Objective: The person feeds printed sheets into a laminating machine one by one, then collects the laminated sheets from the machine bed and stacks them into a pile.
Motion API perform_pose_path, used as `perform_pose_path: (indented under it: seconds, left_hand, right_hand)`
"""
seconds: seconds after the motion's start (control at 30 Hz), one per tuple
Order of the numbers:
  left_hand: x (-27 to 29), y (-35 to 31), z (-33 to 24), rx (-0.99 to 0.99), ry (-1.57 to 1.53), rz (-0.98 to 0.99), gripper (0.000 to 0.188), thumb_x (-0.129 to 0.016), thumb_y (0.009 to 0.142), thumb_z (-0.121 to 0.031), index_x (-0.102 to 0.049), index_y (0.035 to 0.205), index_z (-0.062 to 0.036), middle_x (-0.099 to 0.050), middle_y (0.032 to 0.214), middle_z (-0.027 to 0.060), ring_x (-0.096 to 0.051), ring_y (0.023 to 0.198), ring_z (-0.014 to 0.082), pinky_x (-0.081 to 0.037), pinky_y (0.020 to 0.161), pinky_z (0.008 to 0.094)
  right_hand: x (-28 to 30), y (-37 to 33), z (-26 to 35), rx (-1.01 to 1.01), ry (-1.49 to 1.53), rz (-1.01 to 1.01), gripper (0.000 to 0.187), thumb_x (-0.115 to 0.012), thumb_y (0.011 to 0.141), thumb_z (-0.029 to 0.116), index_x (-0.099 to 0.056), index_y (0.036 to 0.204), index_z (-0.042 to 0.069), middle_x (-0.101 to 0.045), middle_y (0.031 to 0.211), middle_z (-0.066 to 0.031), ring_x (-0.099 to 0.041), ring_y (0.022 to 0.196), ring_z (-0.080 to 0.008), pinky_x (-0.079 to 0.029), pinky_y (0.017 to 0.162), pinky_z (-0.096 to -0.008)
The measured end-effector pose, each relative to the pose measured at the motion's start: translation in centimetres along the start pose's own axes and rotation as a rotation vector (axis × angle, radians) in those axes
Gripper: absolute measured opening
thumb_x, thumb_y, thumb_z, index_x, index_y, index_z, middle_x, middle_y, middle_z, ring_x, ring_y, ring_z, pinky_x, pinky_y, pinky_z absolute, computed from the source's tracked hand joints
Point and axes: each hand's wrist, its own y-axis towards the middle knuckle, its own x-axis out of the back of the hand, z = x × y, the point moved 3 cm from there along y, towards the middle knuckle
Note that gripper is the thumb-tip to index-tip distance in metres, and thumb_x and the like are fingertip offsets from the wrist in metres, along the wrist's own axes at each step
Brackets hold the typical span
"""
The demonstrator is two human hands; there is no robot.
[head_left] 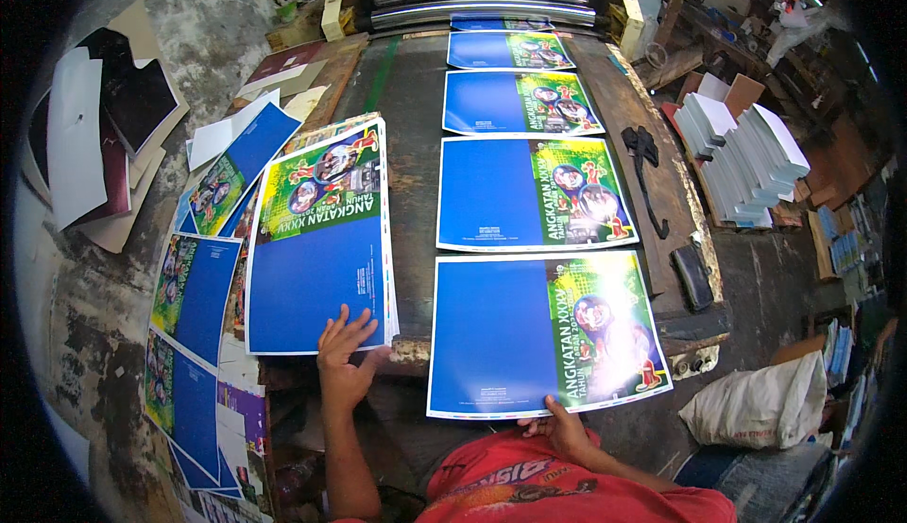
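Blue-and-green printed sheets lie in a column down the dark table, running from the roller machine toward me. My right hand point(565, 430) pinches the front edge of the nearest printed sheet point(491, 334), thumb on top and fingers underneath. That sheet's front part reaches past the table's end. To the left, a stack of similar sheets point(312, 287) sits on the table. Across its near edge lies my left hand point(348, 348), fingers stretched over the top sheet and thumb out to the side. Another printed sheet point(489, 192) lies just beyond the nearest one.
Metal rollers point(482, 15) span the far end. More printed sheets point(203, 296) spread out left of the stack. A black strap point(642, 159) and a dark pouch point(693, 277) lie along the table's right side. Stacks of white paper point(732, 154) and a white sack point(756, 405) stand to the right.
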Motion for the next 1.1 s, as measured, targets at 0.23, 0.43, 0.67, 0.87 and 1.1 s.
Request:
perform_pose_path:
  seconds: [0.23,0.43,0.67,0.87,1.1]
  left_hand:
    - [0.0,0.2,0.2,0.091,-0.083,-0.044,0.032,-0.073,0.083,-0.032,-0.072,0.105,-0.0082,-0.067,0.118,0.0088,-0.052,0.126,0.0325,-0.029,0.110,0.0497]
    - [-1.3,0.4,0.7,0.247,-0.166,-0.225,0.026,-0.061,0.093,-0.029,-0.072,0.103,-0.0079,-0.070,0.109,0.0112,-0.056,0.121,0.0315,-0.030,0.108,0.0485]
    - [-2.0,0.0,0.2,0.151,0.024,-0.243,0.025,-0.062,0.093,-0.028,-0.071,0.108,-0.0090,-0.069,0.110,0.0120,-0.057,0.119,0.0310,-0.031,0.107,0.0468]
    - [-1.1,-0.8,3.3,0.638,-0.743,-0.310,0.027,-0.059,0.096,-0.025,-0.069,0.106,-0.0022,-0.067,0.112,0.0169,-0.060,0.111,0.0264,-0.038,0.100,0.0330]
    - [1.1,-2.4,-2.8,0.020,-0.244,-0.040,0.026,-0.060,0.094,-0.028,-0.070,0.104,-0.0060,-0.067,0.113,0.0170,-0.056,0.118,0.0323,-0.031,0.107,0.0466]
  right_hand:
    - [-1.5,1.2,2.0,0.071,0.099,0.012,0.055,-0.038,0.100,0.048,-0.051,0.118,-0.003,-0.067,0.094,-0.0228,-0.065,0.075,-0.0247,-0.056,0.073,-0.0404]
    - [-1.9,4.1,3.7,0.165,0.100,0.015,0.067,-0.028,0.099,0.056,-0.057,0.109,-0.003,-0.067,0.090,-0.0176,-0.063,0.073,-0.0215,-0.053,0.078,-0.0421]
    - [-2.9,6.3,4.5,0.274,0.162,-0.019,0.067,-0.032,0.098,0.057,-0.058,0.109,-0.004,-0.066,0.097,-0.0161,-0.062,0.075,-0.0196,-0.053,0.077,-0.0405]
    - [-3.8,7.0,4.9,0.357,0.239,-0.036,0.054,-0.035,0.101,0.046,-0.026,0.143,0.012,-0.061,0.117,-0.0173,-0.063,0.079,-0.0197,-0.056,0.075,-0.0406]
    - [-5.7,5.0,7.3,0.377,0.161,-0.094,0.066,-0.041,0.099,0.043,-0.016,0.150,0.009,-0.056,0.128,-0.0181,-0.062,0.089,-0.0191,-0.056,0.075,-0.0385]
